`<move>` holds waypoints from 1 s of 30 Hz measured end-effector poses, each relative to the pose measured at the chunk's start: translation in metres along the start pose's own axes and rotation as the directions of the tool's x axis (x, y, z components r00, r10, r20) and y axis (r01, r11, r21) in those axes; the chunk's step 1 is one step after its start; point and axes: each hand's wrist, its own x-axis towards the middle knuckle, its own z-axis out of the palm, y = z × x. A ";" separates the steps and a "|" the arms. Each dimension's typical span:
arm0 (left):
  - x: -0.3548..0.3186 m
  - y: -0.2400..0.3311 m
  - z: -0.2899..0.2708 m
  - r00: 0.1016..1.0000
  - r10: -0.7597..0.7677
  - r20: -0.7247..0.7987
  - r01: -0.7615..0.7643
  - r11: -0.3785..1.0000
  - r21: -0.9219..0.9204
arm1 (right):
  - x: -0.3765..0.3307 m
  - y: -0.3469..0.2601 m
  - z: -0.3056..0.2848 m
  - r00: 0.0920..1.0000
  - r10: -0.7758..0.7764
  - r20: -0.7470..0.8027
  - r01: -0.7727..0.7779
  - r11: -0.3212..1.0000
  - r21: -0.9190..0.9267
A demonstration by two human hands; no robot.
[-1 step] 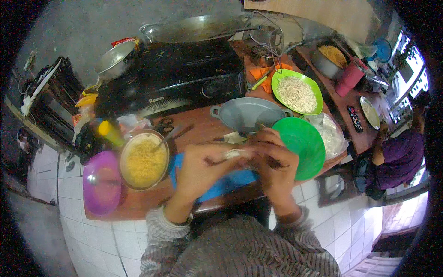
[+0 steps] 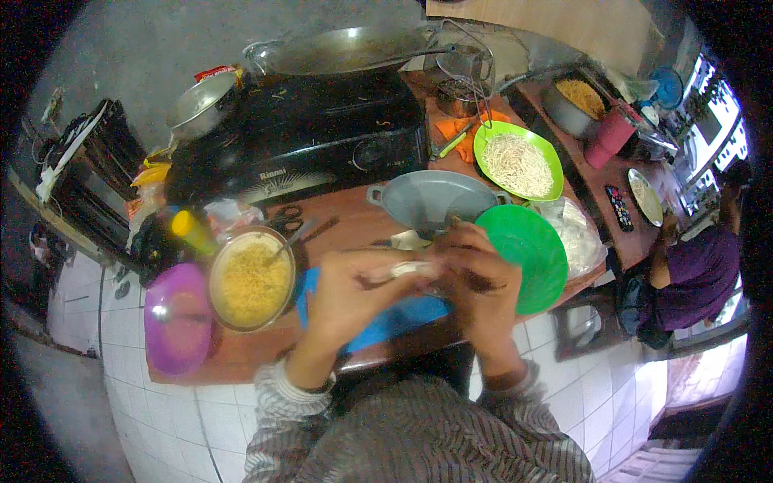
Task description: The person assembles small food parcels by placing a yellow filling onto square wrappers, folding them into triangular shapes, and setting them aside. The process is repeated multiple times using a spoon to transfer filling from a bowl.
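Above the table's front edge my two hands meet, with fingertips nearly together. My left hand is closed around a small whitish piece. Curled fingers make up my right hand beside it, slightly blurred; what they pinch is hidden. Just beyond the fingers shows a pale flat scrap. Behind them stands a grey two-handled pan. A green plate lies right of my right hand, and under my hands is a blue flat thing, partly covered.
A bowl of yellow shreds with a spoon and a purple bowl stand left. A black stove carries a wok. Pale strips fill a lime-green plate. Scissors lie mid-table. Another person is at far right.
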 end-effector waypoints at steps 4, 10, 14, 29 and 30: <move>0.001 -0.002 0.000 0.997 0.069 -0.023 -0.068 0.998 0.003 | 0.006 -0.004 -0.005 0.995 -0.043 0.086 0.045 0.999 -0.021; 0.004 -0.007 -0.001 0.995 0.098 -0.008 -0.098 0.995 0.016 | 0.012 -0.002 -0.008 0.978 -0.118 0.175 0.127 0.991 -0.045; 0.002 -0.006 0.001 0.999 0.031 -0.013 -0.031 0.999 -0.012 | 0.009 0.000 -0.005 0.979 -0.171 0.108 0.177 0.983 -0.048; -0.014 -0.005 0.019 0.946 0.100 -0.308 -0.134 0.987 -0.090 | 0.006 0.002 0.003 1.000 -0.011 -0.007 0.012 0.993 0.117; -0.014 -0.005 0.019 0.938 0.093 -0.333 -0.124 0.990 -0.072 | 0.006 0.004 0.004 1.000 -0.010 -0.014 0.011 0.992 0.126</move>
